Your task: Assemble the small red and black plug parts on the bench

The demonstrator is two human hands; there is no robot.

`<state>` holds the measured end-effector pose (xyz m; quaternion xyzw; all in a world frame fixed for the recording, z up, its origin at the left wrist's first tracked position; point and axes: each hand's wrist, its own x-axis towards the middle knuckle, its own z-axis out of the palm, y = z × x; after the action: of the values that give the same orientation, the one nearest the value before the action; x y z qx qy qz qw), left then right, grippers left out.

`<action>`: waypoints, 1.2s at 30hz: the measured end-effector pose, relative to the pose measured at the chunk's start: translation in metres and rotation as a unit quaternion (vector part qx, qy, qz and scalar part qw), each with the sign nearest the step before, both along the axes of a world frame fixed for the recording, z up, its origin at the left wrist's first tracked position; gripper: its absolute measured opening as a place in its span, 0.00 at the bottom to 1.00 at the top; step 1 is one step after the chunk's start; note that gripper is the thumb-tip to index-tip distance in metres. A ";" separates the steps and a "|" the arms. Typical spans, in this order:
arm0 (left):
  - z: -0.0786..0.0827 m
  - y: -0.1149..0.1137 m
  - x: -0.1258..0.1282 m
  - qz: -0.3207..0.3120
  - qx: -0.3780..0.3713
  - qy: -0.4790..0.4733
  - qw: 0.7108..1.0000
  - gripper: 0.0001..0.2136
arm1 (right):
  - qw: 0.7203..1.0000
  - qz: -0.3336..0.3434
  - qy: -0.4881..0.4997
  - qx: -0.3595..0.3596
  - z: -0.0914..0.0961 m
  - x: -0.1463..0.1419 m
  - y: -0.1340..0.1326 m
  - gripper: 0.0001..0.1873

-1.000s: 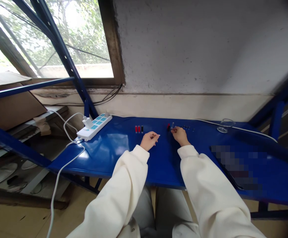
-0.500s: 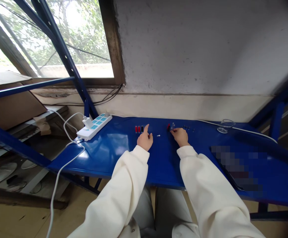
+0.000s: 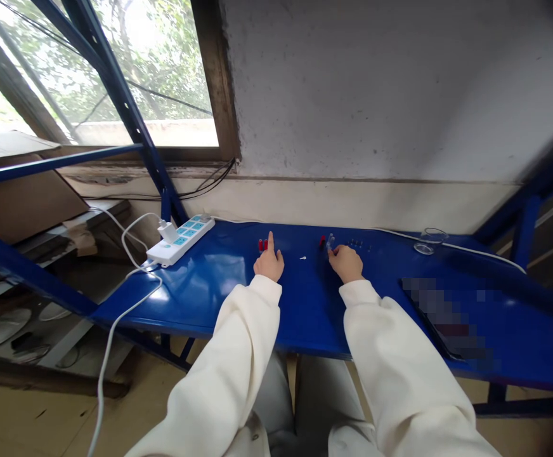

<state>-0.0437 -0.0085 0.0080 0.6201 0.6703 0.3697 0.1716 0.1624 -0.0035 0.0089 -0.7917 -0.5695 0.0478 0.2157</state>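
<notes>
The left hand point(image 3: 269, 263) is reaching out along the blue shelf point(image 3: 210, 285), a little way right of the white power strip point(image 3: 180, 240). Its forefinger is pointing straight ahead with the other fingers tucked under, gripping nothing that shows. The fingertip is landing right at the red pieces point(image 3: 261, 244), which are standing near the back edge; whether it is touching them or is just beside them, I cannot tell.

Further right of the power strip, the right hand point(image 3: 346, 262) is resting knuckles up with its fingers curled toward a red piece and a clear piece point(image 3: 326, 240). I cannot tell whether it is pinching either one.

As for progress, the pieces are sitting in separate clusters along the back:
- the red ones at the left fingertip
- the red and clear pair at the right hand
- a short row of tiny dark pieces point(image 3: 359, 243) beyond that pair

One small white bit point(image 3: 303, 258) is lying alone between the two hands, apart from every cluster.

Much further right of the power strip, a clear glass dish point(image 3: 429, 240) is sitting beside a thin white cable point(image 3: 486, 252). The strip's own white cord point(image 3: 115, 330) is hanging off the near edge toward the floor.

Behind the power strip a window point(image 3: 91, 70) is letting in leafy daylight. To its right a rough grey wall point(image 3: 376, 89) is filling the view, and a sheet of cardboard point(image 3: 19, 197) is leaning to its left.
</notes>
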 end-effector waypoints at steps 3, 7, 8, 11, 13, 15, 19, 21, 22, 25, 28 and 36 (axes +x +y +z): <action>-0.002 0.001 0.000 -0.001 -0.004 -0.018 1.000 0.23 | 0.999 0.017 0.007 0.029 0.003 -0.007 -0.007 0.13; -0.004 0.004 -0.002 -0.009 0.016 -0.004 1.000 0.18 | 0.996 0.064 0.014 0.055 0.002 -0.015 -0.010 0.14; -0.005 0.005 -0.002 -0.014 0.025 -0.006 1.000 0.15 | 0.995 0.078 0.018 0.061 0.002 -0.017 -0.011 0.14; -0.008 0.008 0.001 -0.063 0.053 -0.067 0.994 0.07 | 0.988 0.120 0.038 0.089 0.000 -0.022 -0.012 0.16; -0.009 0.010 0.006 -0.126 0.053 -0.153 0.979 0.05 | 0.980 0.151 0.052 0.117 -0.001 -0.026 -0.013 0.18; -0.009 0.011 0.011 -0.182 0.020 -0.256 0.949 0.05 | 0.971 0.179 0.069 0.142 -0.002 -0.030 -0.014 0.20; 0.000 0.007 0.014 -0.253 -0.060 -0.441 0.859 0.08 | 0.952 0.223 0.139 0.158 -0.001 -0.039 -0.019 0.21; 0.005 0.004 0.012 -0.285 -0.076 -0.497 0.816 0.10 | 0.938 0.249 0.181 0.160 0.000 -0.043 -0.023 0.22; 0.007 0.003 0.010 -0.298 -0.082 -0.513 0.801 0.12 | 0.931 0.259 0.198 0.163 0.001 -0.045 -0.024 0.22; 0.009 0.000 0.009 -0.326 -0.102 -0.522 0.782 0.15 | 0.921 0.266 0.223 0.177 0.003 -0.047 -0.029 0.23; 0.008 -0.001 0.011 -0.342 -0.126 -0.510 0.779 0.15 | 0.922 0.259 0.222 0.185 0.005 -0.047 -0.030 0.23; 0.006 -0.001 0.013 -0.354 -0.134 -0.509 0.773 0.14 | 0.931 0.246 0.177 0.205 0.004 -0.046 -0.030 0.22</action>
<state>-0.0304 -0.0098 0.0139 0.5051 0.2607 0.4507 0.6883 0.1168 -0.0332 0.0126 -0.5443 -0.6962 0.1210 0.4521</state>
